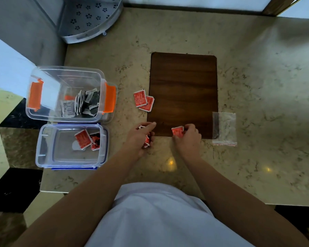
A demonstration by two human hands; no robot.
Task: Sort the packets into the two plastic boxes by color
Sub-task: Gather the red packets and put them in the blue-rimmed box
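A red packet is pinched in the right hand at the wooden board's near edge; the left hand is closed around several red packets. Two more straddle the board's left edge. Both boxes sit along the surface's left edge.

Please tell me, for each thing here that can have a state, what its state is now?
Box with orange clips: open, holds black-and-white packets.
Box with blue clips: open, holds red packets.
Left hand: closed around several red packets.
Right hand: pinching one red packet.
Two red packets: loose, overlapping, at the board's edge.
Zip bag: lying flat.
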